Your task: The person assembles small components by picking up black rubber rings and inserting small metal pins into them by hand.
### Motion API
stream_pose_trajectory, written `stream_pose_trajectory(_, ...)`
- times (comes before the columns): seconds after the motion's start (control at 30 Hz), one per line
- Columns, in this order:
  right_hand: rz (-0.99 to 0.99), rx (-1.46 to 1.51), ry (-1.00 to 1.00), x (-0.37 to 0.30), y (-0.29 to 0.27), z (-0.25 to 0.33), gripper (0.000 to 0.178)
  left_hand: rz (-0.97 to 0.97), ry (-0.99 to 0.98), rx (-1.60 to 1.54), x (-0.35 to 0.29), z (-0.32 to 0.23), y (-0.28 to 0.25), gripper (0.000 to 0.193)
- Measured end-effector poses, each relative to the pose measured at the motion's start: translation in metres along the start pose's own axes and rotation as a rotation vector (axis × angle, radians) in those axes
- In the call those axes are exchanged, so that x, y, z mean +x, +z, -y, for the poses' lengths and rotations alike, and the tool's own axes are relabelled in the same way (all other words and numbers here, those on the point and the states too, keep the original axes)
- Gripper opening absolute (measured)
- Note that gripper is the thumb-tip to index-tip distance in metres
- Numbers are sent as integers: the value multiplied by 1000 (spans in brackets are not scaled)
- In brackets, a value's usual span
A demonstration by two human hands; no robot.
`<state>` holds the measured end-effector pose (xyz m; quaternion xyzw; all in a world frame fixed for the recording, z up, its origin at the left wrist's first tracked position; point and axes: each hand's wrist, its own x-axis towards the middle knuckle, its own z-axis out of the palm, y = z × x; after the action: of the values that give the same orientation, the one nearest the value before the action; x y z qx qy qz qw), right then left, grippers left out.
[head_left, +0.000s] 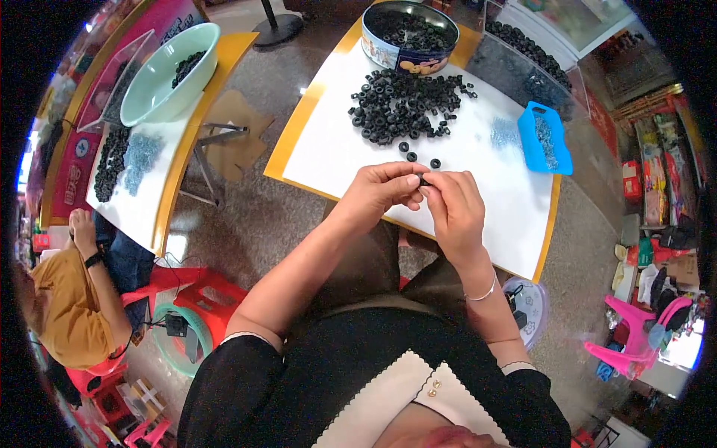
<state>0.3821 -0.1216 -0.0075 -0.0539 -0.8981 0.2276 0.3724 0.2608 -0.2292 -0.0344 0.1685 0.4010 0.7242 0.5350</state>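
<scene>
Over the near edge of the white table [314, 153], my left hand [382, 191] and my right hand [455, 207] meet, fingers pinched together. Between their fingertips is a small black ring-shaped part [423, 180], mostly covered by the fingers. Just beyond my hands lie a few loose black rings [435, 163]. Farther back spreads a heap of the same black rings [396, 104]. To the right, a pile of small clear pieces [505, 133] lies beside a blue scoop-shaped tray [532, 142] holding more of them.
At the table's far end stands a round tin [381, 54] of black rings, with a clear bin [523, 71] to its right. On the left, a person [75, 299] sits at another table with a pale green basin [157, 93]. A pink stool [635, 336] stands right.
</scene>
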Motion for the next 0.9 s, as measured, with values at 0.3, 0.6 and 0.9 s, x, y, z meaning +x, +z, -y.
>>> stream_pose_trajectory(0.3, -25, 57, 89, -7, 3, 0, 16, -5, -15, -10, 2, 3, 1, 24)
stream_pose_trajectory(0.6, -89, 55, 105, -9, 4, 8, 16, 55, -28, -103, 0, 4, 1, 24)
stream_pose_trajectory(0.9, -91, 13, 67, -9, 3, 8, 16, 85, -3, -16, -1, 7, 3, 25)
